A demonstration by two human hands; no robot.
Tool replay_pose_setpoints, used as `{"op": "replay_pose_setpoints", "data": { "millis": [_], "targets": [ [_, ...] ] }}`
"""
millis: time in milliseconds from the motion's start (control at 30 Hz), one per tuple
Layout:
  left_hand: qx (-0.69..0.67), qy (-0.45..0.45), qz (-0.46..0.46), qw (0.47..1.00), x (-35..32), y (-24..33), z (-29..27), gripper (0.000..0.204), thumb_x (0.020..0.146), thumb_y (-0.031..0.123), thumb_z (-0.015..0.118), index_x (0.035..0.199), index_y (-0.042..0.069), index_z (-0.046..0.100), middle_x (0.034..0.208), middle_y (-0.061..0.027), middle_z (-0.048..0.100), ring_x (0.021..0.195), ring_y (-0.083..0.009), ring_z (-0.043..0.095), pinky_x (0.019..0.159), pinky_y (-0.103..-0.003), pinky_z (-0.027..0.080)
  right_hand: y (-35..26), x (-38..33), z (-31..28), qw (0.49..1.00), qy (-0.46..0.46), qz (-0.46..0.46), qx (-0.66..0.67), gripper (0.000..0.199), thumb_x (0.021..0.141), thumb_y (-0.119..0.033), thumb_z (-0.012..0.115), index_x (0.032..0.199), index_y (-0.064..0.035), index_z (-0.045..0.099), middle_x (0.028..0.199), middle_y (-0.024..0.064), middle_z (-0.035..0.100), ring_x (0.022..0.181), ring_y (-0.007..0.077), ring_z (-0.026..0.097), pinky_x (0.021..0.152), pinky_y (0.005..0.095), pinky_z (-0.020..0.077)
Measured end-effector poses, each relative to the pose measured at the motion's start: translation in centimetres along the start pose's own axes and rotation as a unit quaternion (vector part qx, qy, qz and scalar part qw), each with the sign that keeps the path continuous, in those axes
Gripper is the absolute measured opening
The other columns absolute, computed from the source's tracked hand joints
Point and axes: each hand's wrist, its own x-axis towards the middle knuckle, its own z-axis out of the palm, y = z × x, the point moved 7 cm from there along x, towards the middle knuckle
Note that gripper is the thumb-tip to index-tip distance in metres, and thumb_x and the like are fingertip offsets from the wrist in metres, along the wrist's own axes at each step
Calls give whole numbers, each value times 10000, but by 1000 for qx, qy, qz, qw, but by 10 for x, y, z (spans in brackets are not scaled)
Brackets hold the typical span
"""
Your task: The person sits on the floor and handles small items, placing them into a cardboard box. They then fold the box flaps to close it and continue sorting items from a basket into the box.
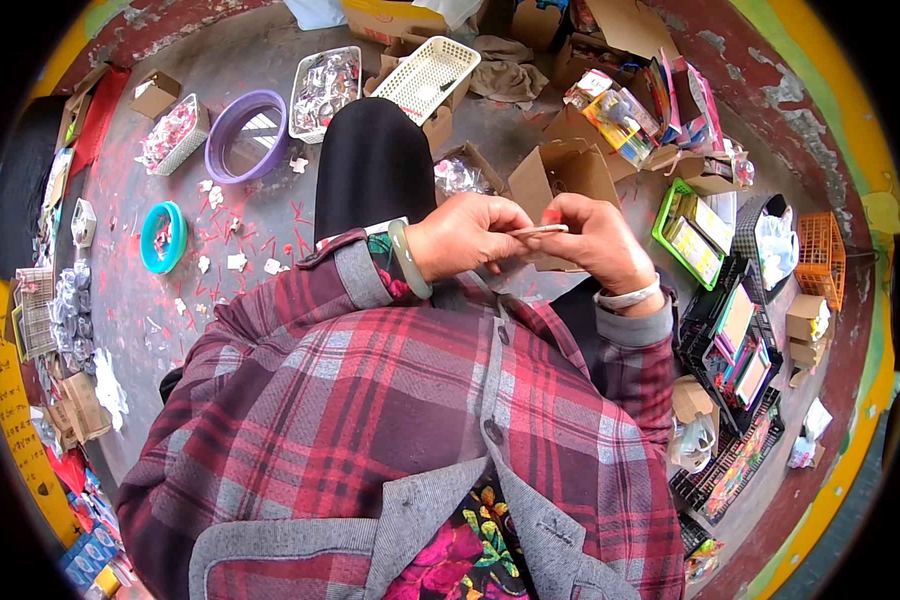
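Grey floor [170, 290] strewn with baskets and boxes, both hands, left hand [462, 236] and right hand [592, 243], pinching a thin pale strip [537, 230] level, ends gripped for control.

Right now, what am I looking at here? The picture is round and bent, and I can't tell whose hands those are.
No machine here: a person wears a wide-angle camera on the head, looking down, which bends the edges. The left hand, with a green bangle on its wrist, and the right hand together pinch a thin pale strip above the lap. On the floor around them lie a white basket, a purple ring-shaped basin, an open cardboard box and a green tray of packets.
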Motion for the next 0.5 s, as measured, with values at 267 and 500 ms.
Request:
{"op": "replay_pose_setpoints", "data": {
  "millis": [267,500],
  "targets": [
    [11,94,40,995,-3,10,-9,116,832,134,621,904,47,649,744,38,612,581,-11,496,497,-171,403,-10,-9,-28,987,147,-68,2,158,759,-124,669,837,5,622,703,9,603,651,54,536,579,213,438],
    [307,140,221,915,-3,20,-11,130,815,82,604,937,46,626,763,-60,622,652,-137,573,585,-254,453,-17,-7,-8,983,146,-54,-93,147,750,-132,657,810,0,631,673,24,603,622,57,534,561,218,436]
  ]
}}
